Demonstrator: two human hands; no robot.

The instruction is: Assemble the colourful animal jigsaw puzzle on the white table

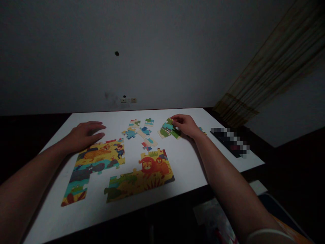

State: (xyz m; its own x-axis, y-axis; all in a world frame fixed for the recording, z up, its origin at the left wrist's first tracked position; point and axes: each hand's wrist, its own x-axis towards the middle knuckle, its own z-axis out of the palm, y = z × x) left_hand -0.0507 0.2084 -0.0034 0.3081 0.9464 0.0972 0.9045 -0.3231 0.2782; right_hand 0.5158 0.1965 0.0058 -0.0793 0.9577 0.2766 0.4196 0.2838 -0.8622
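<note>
While the left hand (87,133) lies by the far edge of the joined spotted-cat section (98,156), grip released, thumb and fingers apart, the right hand (186,125) is at a cluster of green-and-blue pieces (165,132) toward the far side of the bench (186,166); cannot tell whether its grip is closed on one. Joined lion section (152,169) lies nearer, right of the spotted-cat section. Other loose pieces (130,133) are scattered between the hands.
</note>
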